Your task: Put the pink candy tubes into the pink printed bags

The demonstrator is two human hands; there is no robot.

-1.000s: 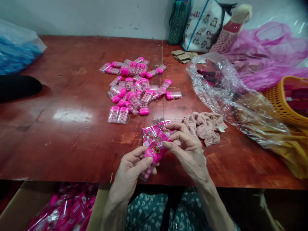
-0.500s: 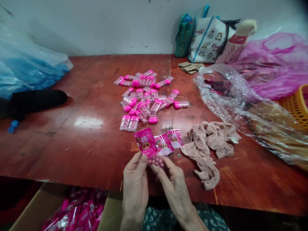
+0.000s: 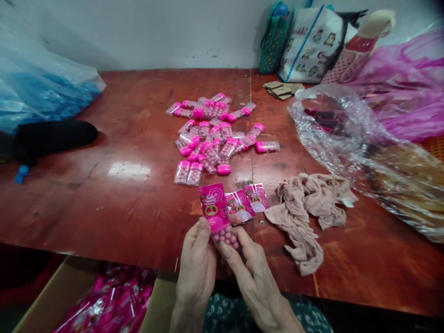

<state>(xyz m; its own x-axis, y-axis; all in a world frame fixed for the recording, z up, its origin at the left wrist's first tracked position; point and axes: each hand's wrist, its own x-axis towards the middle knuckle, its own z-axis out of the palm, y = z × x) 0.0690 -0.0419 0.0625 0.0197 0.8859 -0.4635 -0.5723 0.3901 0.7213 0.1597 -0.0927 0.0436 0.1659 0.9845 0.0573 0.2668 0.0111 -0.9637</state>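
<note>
Fingers of our left hand (image 3: pixel 196 259) and right hand (image 3: pixel 255 273) pinch shut on the candy case (image 3: pixel 226 237), half inside its pink sleeve (image 3: pixel 212 207), at 6 o'clock on the table (image 3: pixel 104 203). We judge it light, stiff, slick; grip the edges. Sleeve print unreadable. Loose cases (image 3: pixel 215 134) lie at 12 o'clock.

Bright, even light from above; white glare patch on the glossy red-brown wooden table (image 3: pixel 126 170), left of centre. Edges bend w/ wide-angle distortion, corners dark & soft. Clear crinkled plastic bag (image 3: pixel 350 138) at right glints.
</note>
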